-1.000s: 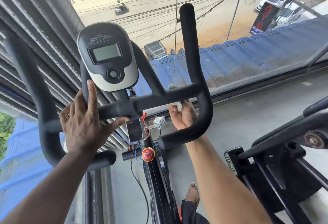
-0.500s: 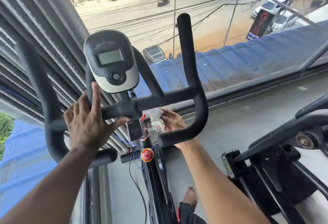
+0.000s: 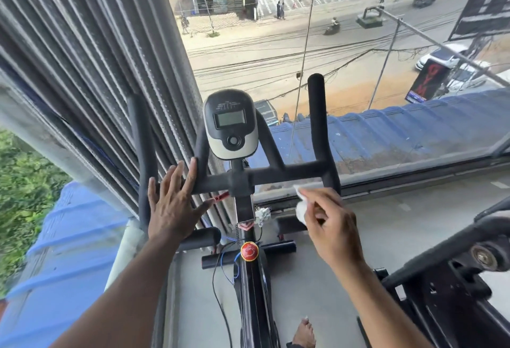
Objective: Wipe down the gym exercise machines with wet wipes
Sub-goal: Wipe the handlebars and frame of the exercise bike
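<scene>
A black exercise bike stands before me, its padded handlebar [image 3: 276, 175] crossing the middle of the view and a grey-and-white console [image 3: 231, 124] above it. My left hand [image 3: 174, 201] rests with straight fingers on the left part of the crossbar. My right hand [image 3: 329, 226] pinches a crumpled white wet wipe [image 3: 300, 207] just below the right end of the crossbar, slightly off the bar. A red knob [image 3: 249, 251] sits on the bike's frame below the stem.
A large window faces the street, with a rolled metal shutter [image 3: 82, 71] at left. Another black machine [image 3: 455, 273] stands close at right. Loose wires [image 3: 220, 278] hang near the frame. My bare foot [image 3: 305, 334] is on the grey floor.
My right hand came out from under the handlebar with the wipe and now hovers in front of it. The view rose and pulled back. My left hand stays on the bar.
</scene>
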`<state>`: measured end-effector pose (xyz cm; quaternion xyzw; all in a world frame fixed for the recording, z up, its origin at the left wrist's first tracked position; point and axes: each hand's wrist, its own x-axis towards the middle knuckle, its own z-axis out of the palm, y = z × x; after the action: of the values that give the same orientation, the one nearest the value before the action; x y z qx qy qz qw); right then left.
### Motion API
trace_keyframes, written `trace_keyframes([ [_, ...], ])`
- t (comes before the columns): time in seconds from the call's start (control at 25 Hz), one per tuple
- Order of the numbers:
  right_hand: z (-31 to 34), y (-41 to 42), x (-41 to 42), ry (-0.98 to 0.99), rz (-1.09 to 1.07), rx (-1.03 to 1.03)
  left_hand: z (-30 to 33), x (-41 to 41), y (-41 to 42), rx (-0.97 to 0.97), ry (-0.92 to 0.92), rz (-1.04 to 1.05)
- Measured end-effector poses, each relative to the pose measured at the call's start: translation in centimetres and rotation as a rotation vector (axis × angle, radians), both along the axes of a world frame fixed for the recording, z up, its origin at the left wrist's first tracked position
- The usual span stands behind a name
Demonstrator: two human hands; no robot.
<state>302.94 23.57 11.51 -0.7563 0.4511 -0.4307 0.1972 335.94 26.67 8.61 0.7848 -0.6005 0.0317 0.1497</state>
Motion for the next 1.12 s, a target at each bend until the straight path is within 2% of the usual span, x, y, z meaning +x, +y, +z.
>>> trace_keyframes([
  [0.12,1.1,-5.6,3.0,0.222,-0.105,0.056,0.1,0.1,0.1,-0.022,-0.008,0.0],
  [0.2,0.5,-7.3,3.8,0.286,-0.174,0.09,0.0,0.1,0.1,-0.029,0.0,0.0],
  [0.32,0.2,-6.9,5.9,0.183,-0.23,0.063,0.0,0.1,-0.2,-0.033,-0.003,0.006],
  [0.52,-0.9,-3.6,12.9,0.067,-0.028,-0.065,-0.2,0.5,-0.1,-0.037,0.0,0.005],
  [0.64,-1.0,-4.5,10.4,0.144,0.025,-0.045,-0.2,0.4,0.0,-0.038,0.005,0.006],
  [0.76,-0.7,-6.1,7.0,0.193,-0.065,-0.05,0.0,0.3,0.0,-0.046,0.012,0.002],
  [1.0,-0.5,-4.8,12.2,0.237,0.032,-0.06,-0.1,0.4,0.1,-0.065,0.024,-0.008],
  [1.12,-0.3,-5.8,9.8,0.309,0.045,-0.029,-0.1,0.5,0.1,-0.077,0.026,-0.01],
])
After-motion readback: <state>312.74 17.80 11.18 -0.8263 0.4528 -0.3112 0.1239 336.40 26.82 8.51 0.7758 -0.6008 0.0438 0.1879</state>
